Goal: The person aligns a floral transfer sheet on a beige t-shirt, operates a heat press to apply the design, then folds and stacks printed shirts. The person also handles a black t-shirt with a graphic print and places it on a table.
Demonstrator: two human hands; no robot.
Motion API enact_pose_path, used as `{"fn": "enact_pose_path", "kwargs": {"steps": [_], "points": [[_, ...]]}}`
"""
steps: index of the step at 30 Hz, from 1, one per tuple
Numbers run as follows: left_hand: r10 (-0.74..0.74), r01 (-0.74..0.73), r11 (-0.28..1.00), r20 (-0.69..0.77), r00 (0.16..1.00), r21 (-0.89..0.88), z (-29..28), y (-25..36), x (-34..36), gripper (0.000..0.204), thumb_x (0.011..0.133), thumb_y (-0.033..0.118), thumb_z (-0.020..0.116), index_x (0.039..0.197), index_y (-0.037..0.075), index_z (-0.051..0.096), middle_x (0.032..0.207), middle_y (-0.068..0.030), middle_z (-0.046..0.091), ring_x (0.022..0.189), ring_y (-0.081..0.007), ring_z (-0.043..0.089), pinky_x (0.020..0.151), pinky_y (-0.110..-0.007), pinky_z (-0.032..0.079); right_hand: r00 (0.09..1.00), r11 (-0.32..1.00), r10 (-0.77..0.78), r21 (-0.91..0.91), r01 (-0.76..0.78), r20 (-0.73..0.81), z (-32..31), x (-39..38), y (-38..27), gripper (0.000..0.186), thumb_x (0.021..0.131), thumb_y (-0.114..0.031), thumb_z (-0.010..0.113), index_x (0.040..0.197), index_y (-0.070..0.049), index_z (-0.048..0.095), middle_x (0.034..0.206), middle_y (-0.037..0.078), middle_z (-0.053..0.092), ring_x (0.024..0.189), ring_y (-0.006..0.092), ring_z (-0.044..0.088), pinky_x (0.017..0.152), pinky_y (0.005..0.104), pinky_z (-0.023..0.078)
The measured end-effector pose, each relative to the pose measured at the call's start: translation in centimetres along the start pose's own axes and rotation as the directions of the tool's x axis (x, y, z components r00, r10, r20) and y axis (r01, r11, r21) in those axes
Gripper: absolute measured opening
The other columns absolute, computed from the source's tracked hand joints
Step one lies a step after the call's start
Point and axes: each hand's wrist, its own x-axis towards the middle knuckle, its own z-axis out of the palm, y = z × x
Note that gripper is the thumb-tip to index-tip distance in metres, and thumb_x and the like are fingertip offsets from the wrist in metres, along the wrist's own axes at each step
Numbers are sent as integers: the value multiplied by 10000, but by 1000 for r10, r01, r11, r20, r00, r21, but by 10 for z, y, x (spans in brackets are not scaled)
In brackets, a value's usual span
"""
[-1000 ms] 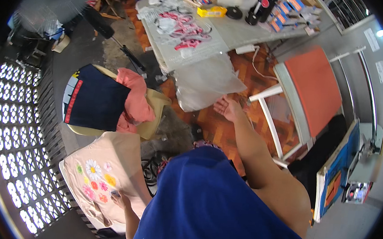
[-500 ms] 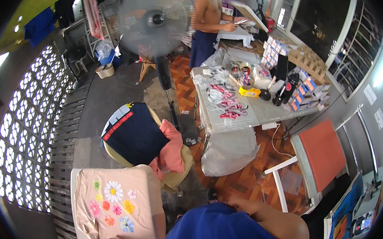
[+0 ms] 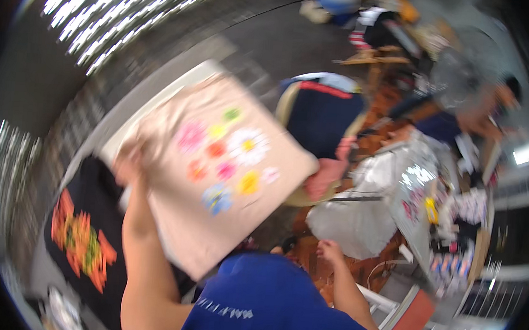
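The beige shirt with flower prints lies over a pale rectangular board. My left hand is at the bunched cloth on the shirt's left side, touching it; motion blur hides whether its fingers grip. Beside it, a black shirt with an orange and yellow print lies at the left. Low at centre right, my right hand is in the air near a translucent plastic bag, its fingers too smeared to read.
A chair with navy and coral garments stands beyond the board. At right are a cluttered table, a standing fan and an orange-topped seat. A bare-chested co-worker is at upper right. A latticed wall lines the upper left.
The view has swung sharply toward the left. My left hand has moved up along the beige shirt to its bunched side, and the black printed shirt has come into view.
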Motion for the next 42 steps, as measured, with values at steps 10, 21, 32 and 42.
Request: {"fn": "enact_pose_path", "kwargs": {"steps": [10,21,32,42], "points": [[-106,103,994,-63,992,-47,4,18,-27,737,920,522,540,1523,136,365,1547,-124,385,1464,-335,277,1196,-576,139,990,835,59,-550,24,132,36,-34,-6,297,965,-172,638,1193,18,640,1035,120,703,857,221,709,727,347,561],[-46,16,965,-110,993,-262,6,18,-19,271,874,189,626,1122,79,627,1170,-123,622,1215,-311,529,1125,-557,281,990,816,-102,-561,138,95,45,-19,-1,319,924,-276,667,1105,-18,717,1026,122,731,911,207,686,801,348,539],[966,-651,-235,-250,-71,-722,-152,151,-243,303,755,117,643,1056,95,668,1238,-41,643,1204,-250,583,1115,-470,378,705,706,-468,705,-64,533,116,-30,-252,1010,910,-782,357,1518,23,296,1509,168,437,1380,310,429,1159,437,312],[936,-357,147,246,-250,-922,-147,119,-272,342,741,102,730,1075,49,676,1151,-72,682,1083,-264,635,998,-419,447,899,544,-305,833,-106,314,115,31,-205,428,888,-102,575,1302,4,563,1244,141,645,1116,283,634,1011,431,492]]}}
